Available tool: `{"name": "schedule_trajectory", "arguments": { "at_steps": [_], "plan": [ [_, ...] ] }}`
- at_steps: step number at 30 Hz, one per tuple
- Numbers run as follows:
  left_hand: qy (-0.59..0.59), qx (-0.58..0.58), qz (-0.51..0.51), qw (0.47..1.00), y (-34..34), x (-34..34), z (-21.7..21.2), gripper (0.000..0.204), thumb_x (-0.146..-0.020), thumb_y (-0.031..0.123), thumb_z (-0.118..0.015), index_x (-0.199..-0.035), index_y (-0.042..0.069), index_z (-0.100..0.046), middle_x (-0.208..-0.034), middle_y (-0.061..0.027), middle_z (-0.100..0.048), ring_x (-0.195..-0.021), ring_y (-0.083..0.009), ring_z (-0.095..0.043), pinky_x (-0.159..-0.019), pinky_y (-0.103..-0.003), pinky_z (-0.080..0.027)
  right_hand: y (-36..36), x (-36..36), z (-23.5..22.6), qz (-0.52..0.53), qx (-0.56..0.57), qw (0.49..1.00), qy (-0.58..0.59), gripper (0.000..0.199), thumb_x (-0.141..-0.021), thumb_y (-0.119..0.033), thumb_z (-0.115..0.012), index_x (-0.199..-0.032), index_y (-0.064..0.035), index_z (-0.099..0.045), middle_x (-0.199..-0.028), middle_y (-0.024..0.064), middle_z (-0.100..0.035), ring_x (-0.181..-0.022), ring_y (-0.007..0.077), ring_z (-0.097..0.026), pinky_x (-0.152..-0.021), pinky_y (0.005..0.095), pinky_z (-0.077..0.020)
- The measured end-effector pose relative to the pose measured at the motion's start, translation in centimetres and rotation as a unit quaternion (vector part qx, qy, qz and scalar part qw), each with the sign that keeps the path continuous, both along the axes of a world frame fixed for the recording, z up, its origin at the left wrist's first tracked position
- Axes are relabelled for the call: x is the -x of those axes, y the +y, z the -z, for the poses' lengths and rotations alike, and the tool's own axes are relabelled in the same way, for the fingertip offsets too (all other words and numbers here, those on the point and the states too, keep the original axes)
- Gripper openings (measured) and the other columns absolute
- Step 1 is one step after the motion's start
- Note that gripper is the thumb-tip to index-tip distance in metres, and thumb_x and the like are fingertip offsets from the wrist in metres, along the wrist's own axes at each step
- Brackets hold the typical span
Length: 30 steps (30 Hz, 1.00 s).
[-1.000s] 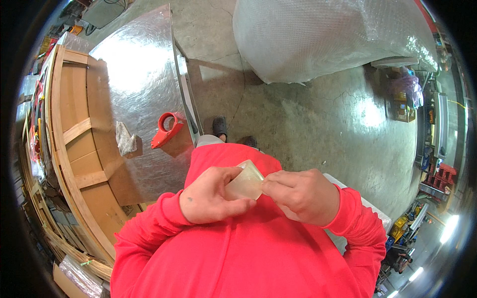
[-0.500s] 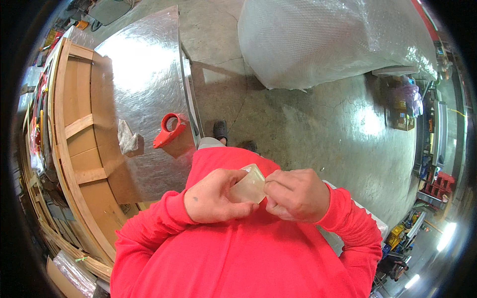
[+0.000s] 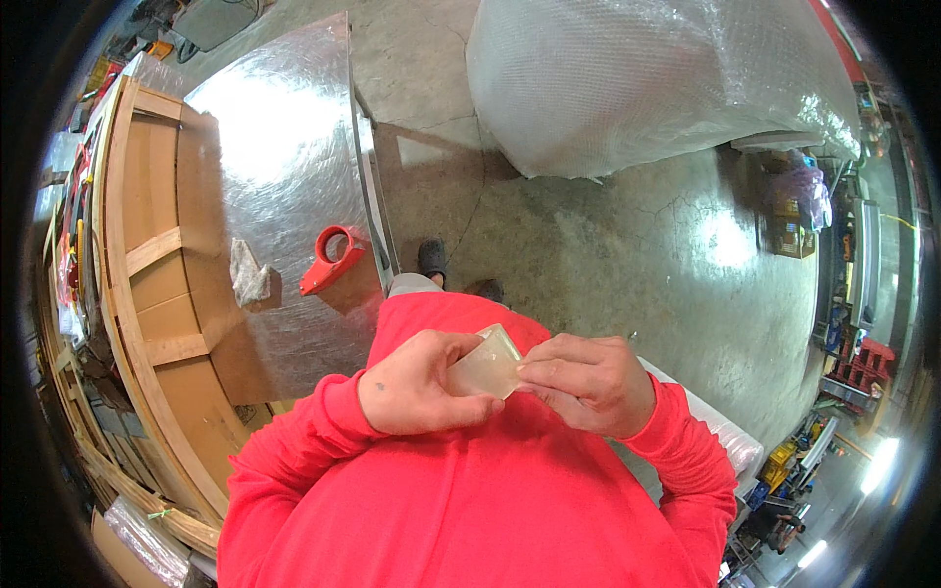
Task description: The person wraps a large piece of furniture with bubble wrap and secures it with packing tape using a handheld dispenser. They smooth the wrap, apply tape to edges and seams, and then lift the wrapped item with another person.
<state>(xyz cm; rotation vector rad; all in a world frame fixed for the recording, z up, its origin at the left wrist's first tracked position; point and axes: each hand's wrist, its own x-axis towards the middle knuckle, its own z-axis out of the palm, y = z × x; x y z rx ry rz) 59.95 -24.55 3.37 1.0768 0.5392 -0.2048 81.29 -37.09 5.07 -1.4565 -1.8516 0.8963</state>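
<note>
In front of my red-sleeved body, my left hand [image 3: 417, 387] grips a roll of clear tape [image 3: 485, 367], yellowish and see-through, with the thumb along its near side and the fingers behind it. My right hand [image 3: 593, 382] meets the roll's right edge, thumb and fingertips pinched together there. Whether a loose tape end lies between those fingertips is too small to tell. To the left, a red tape dispenser [image 3: 320, 274] with an open ring lies on a shiny metal-topped table [image 3: 294, 196]. A crumpled whitish cloth [image 3: 249, 274] rests beside it.
A wood-framed cardboard panel [image 3: 157, 265] stands along the table's left side. Ahead to the right is a large bubble-wrapped object [image 3: 627, 88] on the concrete floor [image 3: 627, 255]. A box with a purple plastic bag [image 3: 809, 201] and a red crate [image 3: 863, 370] line the right.
My right hand's curled fingers have straightened somewhat and now pinch at the roll's edge. The roll and my left hand have shifted slightly left.
</note>
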Motion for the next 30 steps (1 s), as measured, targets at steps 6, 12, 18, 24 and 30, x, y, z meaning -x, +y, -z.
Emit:
{"name": "schedule_trajectory", "arguments": {
  "at_steps": [6,12,18,24,30],
  "plan": [
    [-0.012,-0.024,-0.004,1.000,-0.1,-0.1,0.2,0.034,-0.083,0.015,-0.073,-0.109,-0.006,-0.064,-0.090,-0.0090,-0.070,-0.084,-0.0124,-0.065,-0.077,-0.031,-0.053,0.4,-0.2,-0.4,-0.035,-0.025,0.998,-0.040,0.023,-0.074,-0.002,-0.073,-0.095,-0.0045,-0.066,-0.094,0.0089,-0.067,-0.076,0.0268,-0.068,-0.063,0.0353,-0.0559],
    [-0.051,-0.051,0.000,0.997,-0.2,0.0,0.5,0.035,-0.082,0.016,-0.073,-0.108,-0.006,-0.064,-0.090,-0.0118,-0.070,-0.082,-0.0156,-0.066,-0.077,-0.033,-0.053,1.0,0.5,0.3,-0.055,-0.042,0.995,-0.071,0.020,-0.073,-0.006,-0.069,-0.087,-0.0048,-0.055,-0.088,0.0107,-0.059,-0.075,0.0280,-0.063,-0.065,0.0376,-0.0544],
    [-0.036,-0.071,0.045,0.996,0.5,0.1,-0.2,0.039,-0.080,0.018,-0.075,-0.108,-0.006,-0.063,-0.086,-0.0129,-0.069,-0.080,-0.0169,-0.066,-0.074,-0.034,-0.053,1.0,1.1,1.3,-0.018,-0.050,0.999,0.004,0.018,-0.073,-0.001,-0.066,-0.086,-0.0035,-0.053,-0.085,0.0117,-0.056,-0.071,0.0298,-0.061,-0.059,0.0389,-0.0525],
    [-0.039,-0.122,0.074,0.989,1.3,-0.3,-0.8,0.040,-0.079,0.021,-0.078,-0.106,-0.004,-0.063,-0.083,-0.0113,-0.067,-0.077,-0.0162,-0.065,-0.071,-0.034,-0.053,0.9,1.2,1.8,0.031,-0.014,0.996,0.080,0.015,-0.077,0.002,-0.061,-0.087,-0.0021,-0.051,-0.081,0.0129,-0.054,-0.066,0.0305,-0.057,-0.058,0.0378,-0.0488],
    [-0.106,-0.139,0.055,0.983,2.0,-0.1,0.7,0.056,-0.076,0.033,-0.085,-0.113,-0.003,-0.062,-0.083,-0.0066,-0.068,-0.074,-0.0166,-0.065,-0.068,-0.031,-0.052,0.1,1.5,2.1,0.172,0.069,0.965,0.185,0.006,-0.085,0.000,-0.056,-0.087,-0.0024,-0.050,-0.079,0.0089,-0.055,-0.067,0.0190,-0.056,-0.062,0.0308,-0.0478]
  ]
}}
